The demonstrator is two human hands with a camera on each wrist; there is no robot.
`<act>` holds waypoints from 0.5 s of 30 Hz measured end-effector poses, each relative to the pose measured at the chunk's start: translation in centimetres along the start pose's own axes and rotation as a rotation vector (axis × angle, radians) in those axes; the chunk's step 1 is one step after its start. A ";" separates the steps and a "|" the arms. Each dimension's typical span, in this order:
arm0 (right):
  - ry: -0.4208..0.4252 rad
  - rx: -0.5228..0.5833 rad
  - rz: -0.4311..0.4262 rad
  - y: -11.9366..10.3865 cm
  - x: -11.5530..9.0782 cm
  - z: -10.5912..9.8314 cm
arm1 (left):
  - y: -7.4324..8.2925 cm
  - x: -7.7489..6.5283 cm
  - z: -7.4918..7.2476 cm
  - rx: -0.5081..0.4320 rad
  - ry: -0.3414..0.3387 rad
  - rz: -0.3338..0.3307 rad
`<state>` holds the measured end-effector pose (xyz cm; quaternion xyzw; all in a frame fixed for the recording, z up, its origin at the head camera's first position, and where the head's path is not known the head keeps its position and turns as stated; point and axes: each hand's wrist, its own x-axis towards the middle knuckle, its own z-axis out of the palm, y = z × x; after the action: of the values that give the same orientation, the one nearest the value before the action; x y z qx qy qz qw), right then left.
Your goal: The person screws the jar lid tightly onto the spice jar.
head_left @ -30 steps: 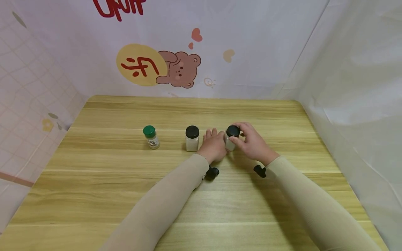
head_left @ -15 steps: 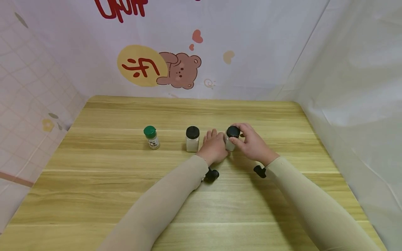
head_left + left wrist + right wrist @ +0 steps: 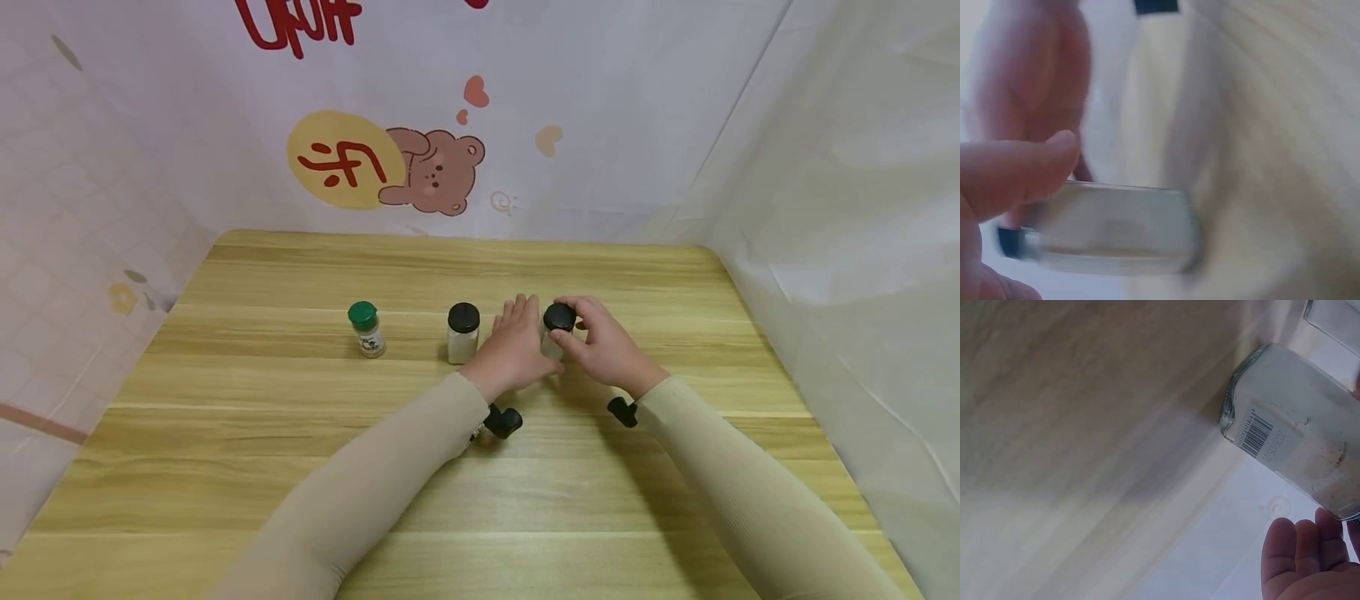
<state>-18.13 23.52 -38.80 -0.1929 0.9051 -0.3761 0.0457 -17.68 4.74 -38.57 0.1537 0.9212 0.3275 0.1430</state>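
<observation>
My right hand point(image 3: 611, 346) holds a square glass seasoning jar by its black lid point(image 3: 559, 317), thumb on the near side and fingers behind. The jar stands upright in the head view; in the right wrist view its glass body point(image 3: 1297, 431) shows a barcode label and whitish contents. Close on its left, my left hand point(image 3: 517, 350) has its fingers spread straight ahead, with the thumb reaching out in front of the jar's foot. Blur covers the glass jar point(image 3: 1110, 225) in the left wrist view. A second black-lidded jar point(image 3: 463, 333) stands just left of my left hand.
A smaller shaker with a green cap point(image 3: 367, 329) stands farther left on the wooden table point(image 3: 300, 483). White printed sheets point(image 3: 622, 100) rise behind the table and at both sides. Black wrist mounts point(image 3: 502, 422) stick out under the sleeves.
My left hand has drawn slightly back from the held jar, its fingers straightening and spreading forward and the thumb coming out. My right hand keeps its hold on the lid. The view shifts slightly.
</observation>
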 end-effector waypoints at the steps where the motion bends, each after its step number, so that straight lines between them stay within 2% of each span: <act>1: -0.003 0.003 0.004 0.0 0.0 0.0 | 0.3 -0.3 -0.4 0.000 -0.002 0.017; 5: -0.013 0.000 0.005 0.2 -0.2 -0.2 | 1.5 -1.9 -2.5 0.005 -0.027 0.089; 8: -0.010 -0.006 -0.005 0.3 -0.2 -0.3 | 1.7 -2.9 -4.0 -0.004 -0.042 0.144; 12: 0.002 0.009 -0.022 0.3 -0.3 -0.5 | 1.1 -4.4 -6.0 -0.021 -0.018 0.208; 15: 0.006 0.027 -0.031 0.1 -0.3 -0.7 | 0.1 -5.4 -7.6 -0.015 0.019 0.236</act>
<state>-18.02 24.22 -38.41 -0.2052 0.8969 -0.3897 0.0400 -15.54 -1.50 -32.00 0.2568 0.8956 0.3503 0.0956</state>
